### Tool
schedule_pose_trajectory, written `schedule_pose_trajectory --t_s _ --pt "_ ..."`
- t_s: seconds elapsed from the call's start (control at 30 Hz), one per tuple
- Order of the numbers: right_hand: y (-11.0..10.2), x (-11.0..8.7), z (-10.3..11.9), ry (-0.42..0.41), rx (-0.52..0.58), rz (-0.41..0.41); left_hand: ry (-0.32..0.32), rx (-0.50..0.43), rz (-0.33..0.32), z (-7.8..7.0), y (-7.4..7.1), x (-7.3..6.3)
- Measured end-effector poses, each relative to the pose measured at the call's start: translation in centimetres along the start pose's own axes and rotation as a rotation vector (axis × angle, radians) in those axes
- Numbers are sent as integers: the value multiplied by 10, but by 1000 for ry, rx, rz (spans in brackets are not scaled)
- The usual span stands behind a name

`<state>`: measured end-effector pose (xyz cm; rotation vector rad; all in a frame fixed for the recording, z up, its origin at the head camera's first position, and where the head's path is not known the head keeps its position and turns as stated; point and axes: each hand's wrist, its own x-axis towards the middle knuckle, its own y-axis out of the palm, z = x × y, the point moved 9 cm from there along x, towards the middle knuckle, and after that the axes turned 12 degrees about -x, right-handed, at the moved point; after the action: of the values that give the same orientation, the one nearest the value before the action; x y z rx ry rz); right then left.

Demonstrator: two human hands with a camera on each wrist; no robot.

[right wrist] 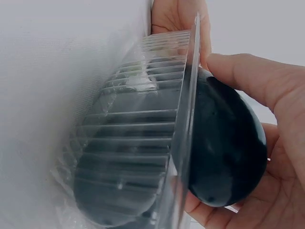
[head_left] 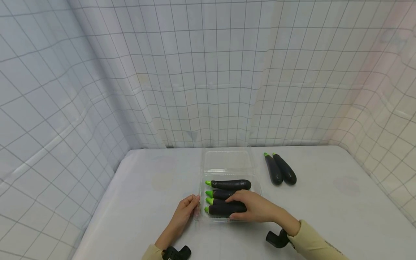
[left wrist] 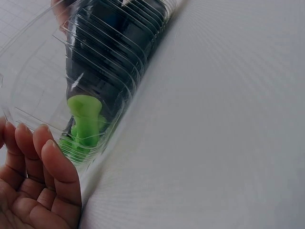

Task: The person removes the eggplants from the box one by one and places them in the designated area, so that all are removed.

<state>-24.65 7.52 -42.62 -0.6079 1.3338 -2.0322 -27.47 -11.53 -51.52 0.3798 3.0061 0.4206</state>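
Observation:
A clear plastic clamshell container lies with its lid folded back, several dark eggplants with green stems side by side in its base. My right hand grips the nearest eggplant round its thick end, thumb on the near side and fingers across the far side. In the right wrist view, that eggplant's round end stands above the container's rim, and another eggplant shows lower through the ribbed wall. My left hand holds the container's left edge near the front corner, fingertips at the wall by the green stems.
Two more eggplants lie together on the white table, right of the open lid. White grid-patterned curtains hang behind the table and along both sides.

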Motion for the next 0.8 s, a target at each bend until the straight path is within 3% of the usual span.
schedule_pose_trajectory --t_s 0.43,0.8 --pt "-6 -1 -7 -23 98 -137 -13 -9 -24 0 -1 1" --pt "-11 -2 -30 143 261 -227 4 -4 -16 -1 -1 1"
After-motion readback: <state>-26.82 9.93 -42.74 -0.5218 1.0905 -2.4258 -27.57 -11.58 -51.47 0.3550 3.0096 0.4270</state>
